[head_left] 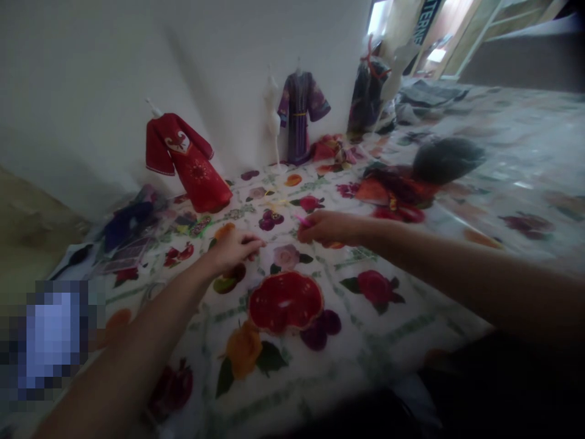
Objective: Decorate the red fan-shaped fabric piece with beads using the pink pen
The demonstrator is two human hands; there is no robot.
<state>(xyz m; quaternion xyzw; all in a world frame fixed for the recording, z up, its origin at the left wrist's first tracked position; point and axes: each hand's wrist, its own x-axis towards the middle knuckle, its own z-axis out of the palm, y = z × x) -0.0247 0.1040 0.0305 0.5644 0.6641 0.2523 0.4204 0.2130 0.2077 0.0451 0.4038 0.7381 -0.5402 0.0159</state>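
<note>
My right hand (317, 227) is closed round a small pink object (302, 221) above the flowered tablecloth (365, 347). Left of it, my left hand (238, 249) has its fingers bent together over the cloth; whatever they may pinch is too small to make out. Nearer to me lies a red scalloped piece (286, 302) with a light edge, touched by neither hand. Thin yellow loops (276, 200) rest on the cloth beyond my hands.
At the back left leans a small red dress (192, 160). A purple robe (299, 116) and a white mannequin (272, 116) stand by the wall. Red and dark fabric (397, 190) lies on the right, beside a dark rounded object (445, 158). Bagged items (130, 222) sit at left.
</note>
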